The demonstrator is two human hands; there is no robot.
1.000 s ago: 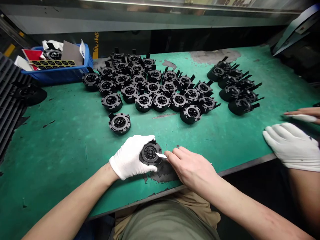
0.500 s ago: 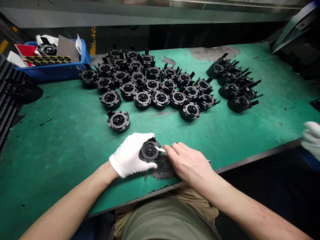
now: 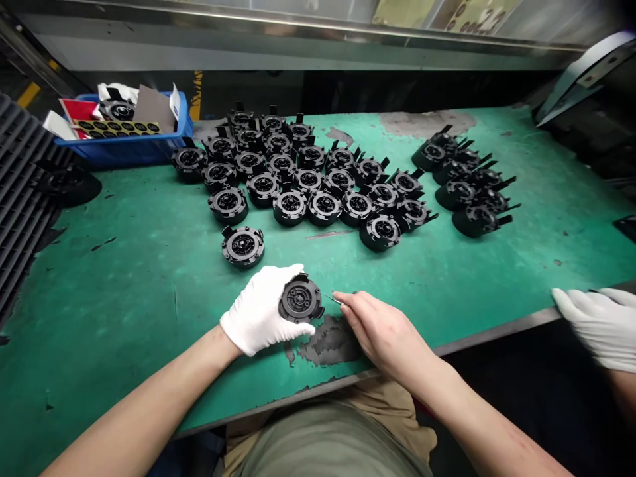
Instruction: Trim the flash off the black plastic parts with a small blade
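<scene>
My left hand [image 3: 263, 310], in a white glove, is wrapped round the side of a round black plastic part [image 3: 300, 299]. The part is tilted up, with its ribbed, ringed face showing. Bare and closed, my right hand [image 3: 380, 328] pinches a craft knife [image 3: 336, 300] with a thin metal blade. Its tip points at the right rim of the part, close beside it; whether it touches cannot be made out. The knife's handle is hidden in my fingers. A single similar black part [image 3: 243, 247] lies just beyond my left hand.
Many more black parts [image 3: 291, 207] stand in rows behind, with a second group [image 3: 477, 218] at the right. A blue bin [image 3: 134, 149] with stickers and papers is back left, beside a grey ribbed tray [image 3: 22, 199]. Another person's gloved hand [image 3: 603, 324] is at the right table edge.
The knife has drawn back to the right, off the part's face, and its blade has turned edge-on. The view has tilted up a little. The other person's hand has come further in.
</scene>
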